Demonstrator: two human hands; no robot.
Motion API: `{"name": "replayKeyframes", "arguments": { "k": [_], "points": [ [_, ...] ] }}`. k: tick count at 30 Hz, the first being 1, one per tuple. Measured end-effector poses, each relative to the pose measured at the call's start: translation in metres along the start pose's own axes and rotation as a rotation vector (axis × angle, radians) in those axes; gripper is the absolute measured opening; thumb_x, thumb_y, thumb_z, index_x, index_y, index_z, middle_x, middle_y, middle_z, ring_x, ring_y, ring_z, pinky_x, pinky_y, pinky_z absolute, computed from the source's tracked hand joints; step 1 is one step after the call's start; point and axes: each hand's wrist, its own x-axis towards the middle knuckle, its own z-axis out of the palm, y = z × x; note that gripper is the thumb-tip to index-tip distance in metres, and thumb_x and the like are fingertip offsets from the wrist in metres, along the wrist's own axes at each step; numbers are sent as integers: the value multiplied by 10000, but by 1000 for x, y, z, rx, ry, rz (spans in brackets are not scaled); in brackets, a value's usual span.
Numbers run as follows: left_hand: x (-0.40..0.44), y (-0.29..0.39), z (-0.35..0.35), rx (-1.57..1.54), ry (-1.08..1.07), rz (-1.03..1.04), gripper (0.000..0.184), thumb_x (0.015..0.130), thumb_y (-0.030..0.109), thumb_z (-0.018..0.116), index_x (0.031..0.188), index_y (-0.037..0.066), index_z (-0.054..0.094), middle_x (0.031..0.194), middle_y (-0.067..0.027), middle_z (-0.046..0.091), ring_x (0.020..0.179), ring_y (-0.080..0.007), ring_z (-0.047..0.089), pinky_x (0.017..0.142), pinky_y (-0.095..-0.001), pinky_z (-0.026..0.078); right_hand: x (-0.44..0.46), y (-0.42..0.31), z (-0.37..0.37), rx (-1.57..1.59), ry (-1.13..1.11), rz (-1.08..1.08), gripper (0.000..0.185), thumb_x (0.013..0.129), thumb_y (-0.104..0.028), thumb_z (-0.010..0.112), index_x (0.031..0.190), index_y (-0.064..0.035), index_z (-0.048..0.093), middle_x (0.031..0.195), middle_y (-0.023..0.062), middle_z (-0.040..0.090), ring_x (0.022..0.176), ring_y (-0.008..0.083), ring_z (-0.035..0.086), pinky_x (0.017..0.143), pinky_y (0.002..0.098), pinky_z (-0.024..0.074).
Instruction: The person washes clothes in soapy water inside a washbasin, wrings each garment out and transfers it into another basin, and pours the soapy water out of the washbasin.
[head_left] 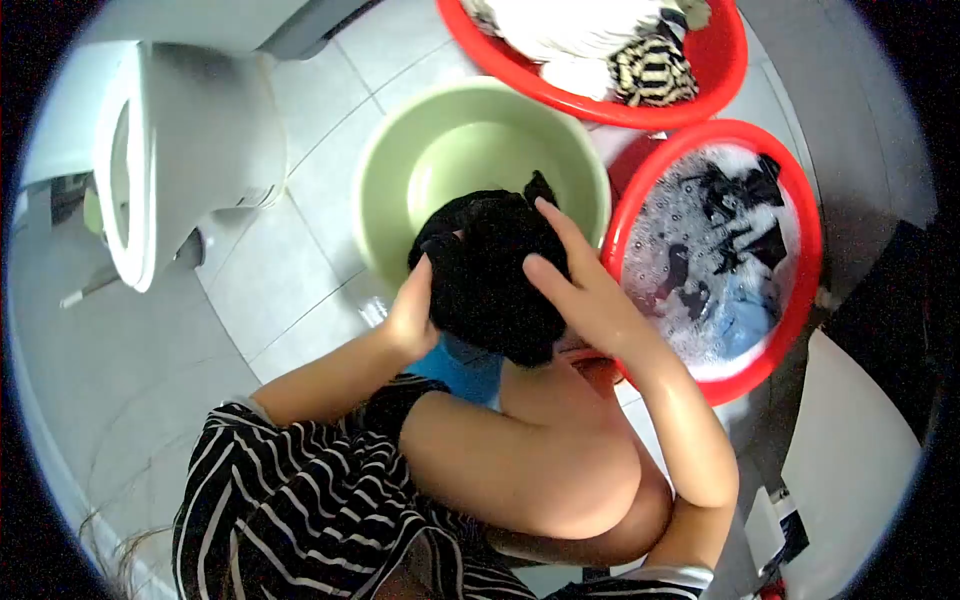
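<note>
A bunched black garment hangs over the near side of a pale green basin, held between both hands. My left hand grips its left edge, with the thumb in view and the other fingers hidden by the cloth. On the right edge, my right hand holds the garment with thumb and index finger showing; its remaining fingers are out of sight. The cloth covers much of the basin's near half, and the visible part of the inside is pale green. What kind of garment it is cannot be made out.
To the right stands a red basin of foamy water with dark and blue clothes. Behind it, another red basin holds white cloth and a patterned garment. A toilet is at the left on the tiled floor.
</note>
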Motion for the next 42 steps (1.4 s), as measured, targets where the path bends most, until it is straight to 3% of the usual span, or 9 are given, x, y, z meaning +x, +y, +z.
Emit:
{"name": "replayKeyframes", "arguments": {
  "k": [3, 13, 24, 27, 29, 34, 39, 41, 42],
  "points": [
    [-20, 27, -26, 363, 603, 136, 458, 862, 209, 474, 1315, 199, 405, 1098, -6, 534, 1083, -165, 440, 997, -346, 283, 19, 3, 19, 128, -221, 291, 715, 885, -625, 268, 1437, -194, 122, 1455, 156, 200, 1330, 298, 221, 996, 495, 311],
    [-49, 23, -6, 345, 290, 179, 433, 867, 227, 476, 1288, 131, 439, 1282, -42, 465, 1208, -172, 394, 1027, -322, 250, 32, -3, 38, 565, -366, 550, 719, 898, -626, 152, 1373, -114, 325, 1306, 136, 447, 1222, 247, 393, 1002, 402, 312],
    [84, -75, 144, 766, -292, 141, 373, 862, 177, 480, 1224, 91, 511, 1189, -51, 530, 1139, -164, 442, 995, -302, 301, -40, 134, -87, 365, 423, 316, 250, 896, -207, 529, 1065, -30, 582, 937, 55, 628, 846, 148, 580, 752, 279, 463],
    [158, -136, 182, 1033, -379, 207, 338, 785, 114, 552, 1117, 72, 598, 1096, -91, 544, 1016, -170, 505, 880, -274, 390, -86, 205, -137, -6, 691, 429, 316, 829, -211, 586, 1108, -61, 570, 992, 150, 614, 910, 278, 581, 817, 346, 453],
    [214, -169, 194, 1606, -396, 1016, 505, 707, 155, 589, 1205, 104, 517, 1207, -206, 478, 1091, -361, 459, 970, -388, 354, -106, 226, -153, -427, 834, 423, 476, 780, -264, 623, 1210, -94, 509, 1171, 210, 517, 1083, 355, 481, 933, 398, 376],
    [271, -199, 228, 2273, -222, 1130, 666, 714, 566, 619, 1297, 312, 422, 1335, -155, 352, 1228, -389, 303, 936, -619, 287, -101, 259, -176, -669, 790, 605, 847, 716, -523, 641, 1396, -191, 261, 1398, 228, 265, 1299, 389, 204, 1031, 508, 195],
    [319, -200, 225, 2570, -385, 982, 558, 761, 476, 609, 1206, 160, 493, 1245, -168, 449, 1055, -397, 494, 798, -470, 486, -105, 288, -223, -644, 725, 820, 832, 697, -456, 694, 1351, -81, 341, 1368, 225, 337, 1244, 346, 362, 1008, 413, 334],
    [368, -208, 192, 2883, -349, 879, 629, 710, 457, 672, 1157, 38, 531, 1253, -148, 461, 1149, -382, 431, 848, -423, 480, -99, 360, -226, -1018, 806, 578, 717, 723, -436, 666, 1278, -42, 438, 1283, 225, 446, 1145, 353, 474, 976, 407, 367],
    [364, -211, 193, 2830, -331, 806, 599, 710, 433, 671, 1133, 29, 544, 1212, -155, 494, 1117, -380, 463, 847, -417, 481, -86, 307, -250, -1000, 283, 798, 595, 757, -398, 620, 1192, -9, 505, 1181, 214, 533, 1075, 354, 525, 951, 421, 385]
  ]
}}
